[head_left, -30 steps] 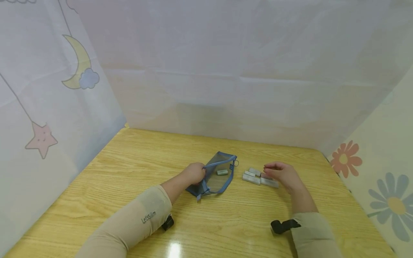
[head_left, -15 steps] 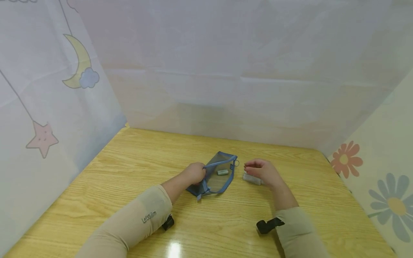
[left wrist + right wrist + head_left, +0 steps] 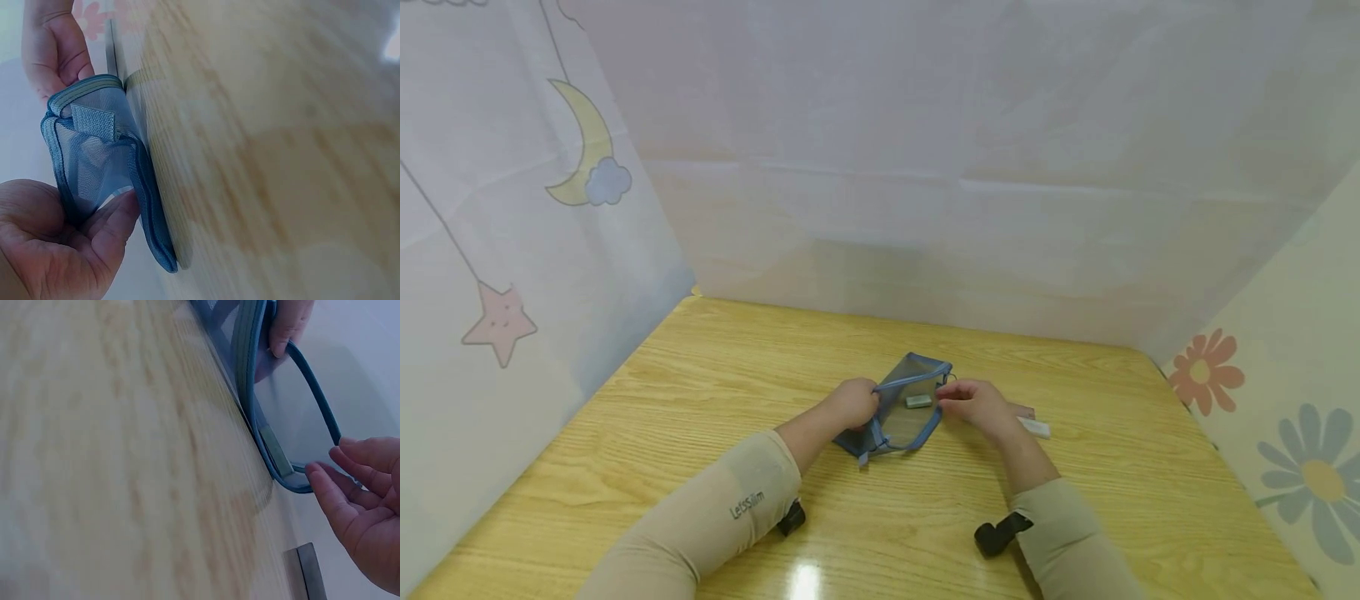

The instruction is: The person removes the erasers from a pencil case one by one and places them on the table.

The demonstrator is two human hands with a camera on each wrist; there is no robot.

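A blue-trimmed mesh zip pouch (image 3: 898, 417) lies on the table with its mouth spread toward the right. My left hand (image 3: 853, 402) grips its left side; in the left wrist view, the left hand (image 3: 75, 244) pinches the rim between thumb and fingers. At the other end, my right hand (image 3: 973, 404) has thumb and fingertips on the blue rim near a small metal ring. The right wrist view shows these right-hand fingers (image 3: 350, 506) around the rim's corner. Inside the pouch lies one small grey rectangular block (image 3: 917, 402).
Beyond the right wrist, a whitish block (image 3: 1033, 427) and a pinkish one (image 3: 1025, 411) show on the wooden table (image 3: 880, 525); the hand hides other blocks. One grey block (image 3: 310, 572) stands near the pouch in the right wrist view. A pale printed cloth (image 3: 887, 167) encloses the table.
My right hand has moved left, passing over the loose blocks, and come to the pouch's right rim. The left hand and the pouch have stayed in place.
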